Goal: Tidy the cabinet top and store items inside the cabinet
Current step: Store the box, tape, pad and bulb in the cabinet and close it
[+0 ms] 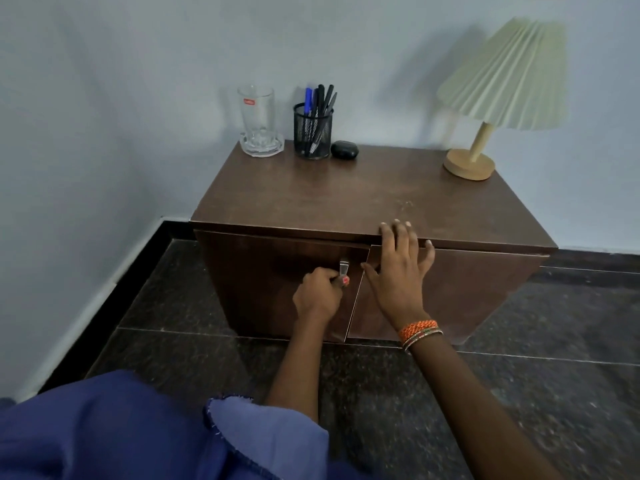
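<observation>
A low brown cabinet [363, 199] stands against the wall. My left hand [318, 292] grips the metal handle [344, 266] of the left door [263, 282], which stands slightly ajar. My right hand [398, 271] rests flat with spread fingers on the right door [460, 292], its fingertips over the top's front edge. At the back left of the top stand a clear glass [257, 112] on a glass dish [262, 144], a black mesh pen holder [313, 131] with several pens, and a small black case [344, 149].
A table lamp [498, 91] with a pleated cream shade and a round wooden base stands at the top's back right. The floor is dark stone tile [519, 393]. A pale wall with a black skirting runs along the left. Blue cloth [138, 431] covers the lower left.
</observation>
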The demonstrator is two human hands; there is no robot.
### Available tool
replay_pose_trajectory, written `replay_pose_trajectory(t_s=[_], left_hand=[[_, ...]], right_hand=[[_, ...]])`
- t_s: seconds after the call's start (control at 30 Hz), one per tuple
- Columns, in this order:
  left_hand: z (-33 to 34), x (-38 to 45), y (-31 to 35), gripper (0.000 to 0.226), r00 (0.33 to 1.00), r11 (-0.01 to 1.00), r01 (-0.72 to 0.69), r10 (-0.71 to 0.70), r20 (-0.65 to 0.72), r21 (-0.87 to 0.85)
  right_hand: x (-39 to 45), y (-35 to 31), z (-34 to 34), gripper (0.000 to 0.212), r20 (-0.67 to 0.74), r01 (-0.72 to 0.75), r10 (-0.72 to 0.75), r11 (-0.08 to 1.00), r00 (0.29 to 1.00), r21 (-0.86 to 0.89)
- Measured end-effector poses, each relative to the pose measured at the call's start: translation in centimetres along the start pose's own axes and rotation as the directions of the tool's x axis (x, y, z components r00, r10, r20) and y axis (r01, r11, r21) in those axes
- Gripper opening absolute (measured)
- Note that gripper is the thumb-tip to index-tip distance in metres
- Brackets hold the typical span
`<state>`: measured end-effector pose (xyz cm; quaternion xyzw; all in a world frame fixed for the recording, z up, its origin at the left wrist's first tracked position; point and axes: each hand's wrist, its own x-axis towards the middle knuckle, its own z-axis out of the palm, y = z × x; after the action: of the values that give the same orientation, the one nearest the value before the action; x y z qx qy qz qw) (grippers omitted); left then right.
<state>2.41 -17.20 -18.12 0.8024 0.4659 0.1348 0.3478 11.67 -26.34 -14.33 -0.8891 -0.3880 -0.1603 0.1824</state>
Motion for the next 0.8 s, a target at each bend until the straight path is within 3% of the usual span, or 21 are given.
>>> replay_pose_trajectory(t_s=[0.13,0.27,0.4,0.53,0.63,0.7,0.8], left_hand=[[0.5,0.7,0.5,0.025,1.0,1.0,0.008,-0.009,-0.027,-0.027],[0.1,1.3,0.4,0.02,0.995,0.985,-0.041,0.057,0.087,-0.168],[-0.7,1.5,1.3,0.033,0.996,0.998,-0.051,0.048,0.071,0.031],[-3.0,0.7,4.3,0.031,0.958,0.99,0.015,-0.054,0.281,0.138],[-5.6,0.6,7.1,0.029,0.914,0.952,-0.071,-0.058,0.402,0.298],[-7.5,0.9,9.1,0.022,0.891,0.95,-0.146,0.005,0.454,0.276],[-10.4,1.5,12.0,0.022,0.919,0.922,-0.291,0.195,0.344,0.256]], right_hand=[[1.2,0.0,0.3,0.052,-0.08,-0.007,0.004,0.999,0.997,-0.043],[1.4,-0.2,0.8,0.05,-0.12,-0.006,-0.002,0.998,0.993,-0.065],[1.6,0.2,0.8,0.048,-0.126,0.037,-0.048,0.995,0.991,-0.088],[2.0,0.5,-0.6,0.039,-0.096,0.084,-0.085,0.996,0.992,-0.017],[2.5,1.0,-2.4,0.031,-0.02,0.11,-0.109,0.993,0.994,0.047],[3.5,1.4,-3.8,0.027,0.086,0.128,-0.137,0.986,0.987,0.103],[6.5,1.4,-5.7,0.029,0.282,0.158,-0.178,0.983,0.943,0.092]])
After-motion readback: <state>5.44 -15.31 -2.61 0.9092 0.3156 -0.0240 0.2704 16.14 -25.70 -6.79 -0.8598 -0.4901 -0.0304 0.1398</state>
